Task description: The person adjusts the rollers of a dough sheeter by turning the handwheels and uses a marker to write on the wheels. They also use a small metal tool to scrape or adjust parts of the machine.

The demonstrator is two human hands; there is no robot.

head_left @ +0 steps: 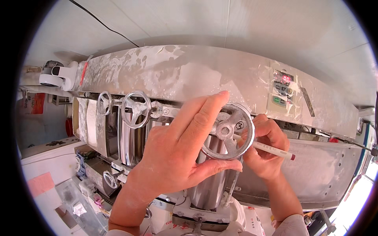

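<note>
Left hand (165,153): thumb and fingers span and grip the rim of the front handwheel (225,131), mid-view. Right hand (271,133): fingers closed on one white pen (272,149); tip hard to make out behind the spokes. Two polished rollers (208,188) below, partly hidden by left hand and wrist. Three handwheels in upper row. Behind: one steel housing (189,70), white-smeared, one lit control panel (281,94). One white fan (59,74) far left; pale wall (275,27), cut off by black rim.

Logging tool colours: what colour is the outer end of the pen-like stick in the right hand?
The outer end is dark red, seen best in the head view.
</note>
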